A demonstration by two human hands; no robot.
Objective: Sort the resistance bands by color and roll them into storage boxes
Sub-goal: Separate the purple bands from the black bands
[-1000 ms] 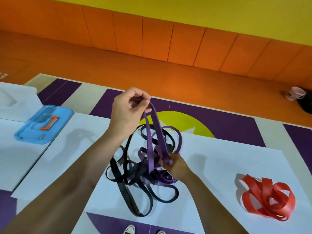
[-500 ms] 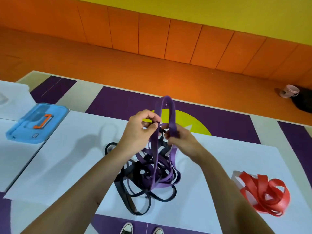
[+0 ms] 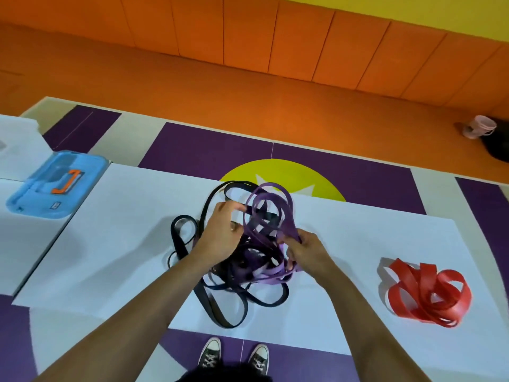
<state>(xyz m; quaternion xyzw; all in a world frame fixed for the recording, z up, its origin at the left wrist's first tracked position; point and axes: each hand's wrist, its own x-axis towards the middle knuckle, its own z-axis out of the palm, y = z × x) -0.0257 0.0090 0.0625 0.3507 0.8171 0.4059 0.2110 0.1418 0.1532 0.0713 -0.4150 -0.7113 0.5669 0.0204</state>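
Head view — right hand (image 3: 305, 250) fingers pinched on purple bands (image 3: 271, 213); left hand (image 3: 220, 234) fingers loosely curled among the tangle — black bands (image 3: 212, 307) intertwined, loops raised

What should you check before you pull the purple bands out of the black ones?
1. Right hand grips purple bands: ok.
2. Left hand has a band: cannot tell, its fingers sit in the tangle.
3. Purple free of black bands: not ok, knotted together.
4. Red bands already apart: ok, piled alone on the right.
5. Blue box ready: not ok, lid on, far left.
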